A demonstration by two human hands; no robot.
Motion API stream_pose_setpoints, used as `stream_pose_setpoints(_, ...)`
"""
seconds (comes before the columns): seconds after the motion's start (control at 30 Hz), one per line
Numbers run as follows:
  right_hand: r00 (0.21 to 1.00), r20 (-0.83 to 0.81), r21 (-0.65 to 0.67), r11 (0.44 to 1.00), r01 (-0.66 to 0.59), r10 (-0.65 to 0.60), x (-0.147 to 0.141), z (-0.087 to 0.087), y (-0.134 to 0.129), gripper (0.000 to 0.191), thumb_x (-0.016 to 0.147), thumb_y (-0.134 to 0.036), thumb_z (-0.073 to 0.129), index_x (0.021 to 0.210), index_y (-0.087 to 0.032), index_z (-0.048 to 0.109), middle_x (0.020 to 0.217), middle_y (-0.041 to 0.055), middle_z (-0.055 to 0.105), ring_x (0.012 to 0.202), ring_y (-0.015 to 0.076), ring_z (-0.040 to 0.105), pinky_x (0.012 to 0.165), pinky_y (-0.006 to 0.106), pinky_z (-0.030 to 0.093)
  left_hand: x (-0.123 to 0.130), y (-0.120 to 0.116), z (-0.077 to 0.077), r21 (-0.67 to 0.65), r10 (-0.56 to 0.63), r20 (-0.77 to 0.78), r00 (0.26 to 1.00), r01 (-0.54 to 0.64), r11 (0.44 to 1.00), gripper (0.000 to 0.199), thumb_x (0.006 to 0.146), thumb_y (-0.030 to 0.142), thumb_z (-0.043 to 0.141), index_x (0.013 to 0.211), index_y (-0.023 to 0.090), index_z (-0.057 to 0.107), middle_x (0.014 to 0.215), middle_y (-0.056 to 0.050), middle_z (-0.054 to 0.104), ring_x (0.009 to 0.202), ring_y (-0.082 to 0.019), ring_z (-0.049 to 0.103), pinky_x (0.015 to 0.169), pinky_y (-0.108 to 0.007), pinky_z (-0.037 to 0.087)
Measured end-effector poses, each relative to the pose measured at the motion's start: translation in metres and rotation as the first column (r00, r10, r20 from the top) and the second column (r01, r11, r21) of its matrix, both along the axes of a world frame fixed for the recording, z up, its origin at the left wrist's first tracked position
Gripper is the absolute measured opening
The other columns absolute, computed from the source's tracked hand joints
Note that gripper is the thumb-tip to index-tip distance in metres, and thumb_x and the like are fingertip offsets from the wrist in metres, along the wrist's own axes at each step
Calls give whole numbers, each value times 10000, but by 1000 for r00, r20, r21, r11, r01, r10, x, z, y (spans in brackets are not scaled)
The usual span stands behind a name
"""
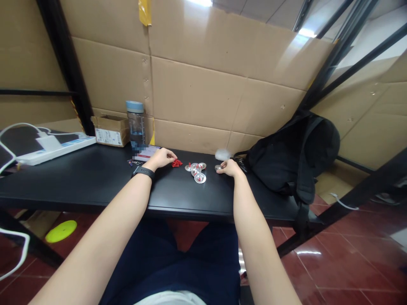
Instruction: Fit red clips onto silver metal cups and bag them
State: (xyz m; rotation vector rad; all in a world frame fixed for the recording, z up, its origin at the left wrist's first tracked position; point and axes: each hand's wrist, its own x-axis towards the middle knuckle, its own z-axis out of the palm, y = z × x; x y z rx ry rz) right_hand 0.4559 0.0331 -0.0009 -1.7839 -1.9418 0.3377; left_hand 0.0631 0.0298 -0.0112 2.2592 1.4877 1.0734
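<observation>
My left hand [163, 158], with a black band on the wrist, reaches to a small heap of red cords [177, 163]. Its thumb and fingertips are pinched together at the heap's left edge. Between the hands, several small metal cymbals [200, 178] lie in a loose overlapping group, with red bits of cord at their centres. My right hand [231, 168] is to the right of them, thumb and fingers closed on one more small metal cymbal [218, 168], held low over the table; part of it is covered by the fingers.
A crumpled clear plastic bag [223, 154] lies behind my right hand. A black backpack [286, 156] rests on the right of the black table [79, 178]. At the left stand a water bottle [136, 125], an open cardboard box [111, 130] and a white power strip [60, 149]. A phone-like item [146, 153] lies nearby.
</observation>
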Motion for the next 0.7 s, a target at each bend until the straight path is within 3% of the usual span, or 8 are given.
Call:
stream_pose_setpoints(0.3, 999, -3, 8, 999, -50, 51, -2, -4, 2, 481, 596, -385, 916, 1005, -171, 782, 971, 87, 768, 884, 237, 718, 783, 301, 516, -2, 8, -5, -37, -10, 0, 1000, 10, 999, 260, 699, 297, 642, 864, 229, 831, 896, -61, 809, 838, -239, 738, 789, -288, 547)
stream_pose_setpoints(0.47, 998, -18, 63, 996, -67, 68, -10, 5, -6, 496, 611, -363, 903, 1066, -206, 782, 1005, 77, 761, 901, 230, 707, 803, 306, 511, -3, 8, -5, -49, -19, -34, 999, 17, 999, 275, 703, 273, 615, 870, 235, 831, 903, -52, 808, 836, -229, 736, 804, -278, 554)
stream_pose_setpoints(0.57, 963, -103, 92, 966, -242, 250, -23, 14, -17, 346, 732, -432, 817, 981, -191, 800, 907, 65, 761, 813, 200, 682, 747, 293, 500, -2, 7, -4, -54, -22, -28, 999, 20, 998, 286, 691, 261, 609, 869, 233, 831, 911, -55, 808, 843, -232, 736, 802, -275, 556)
stream_pose_setpoints(0.7, 798, -103, -61, 797, -601, 593, -44, 19, -25, 382, 737, -556, 786, 833, -189, 825, 739, 18, 739, 648, 152, 599, 618, 263, 435, 0, 5, -2, -62, -19, -21, 1000, 18, 998, 299, 683, 240, 584, 859, 232, 827, 911, -48, 808, 850, -225, 734, 816, -268, 554)
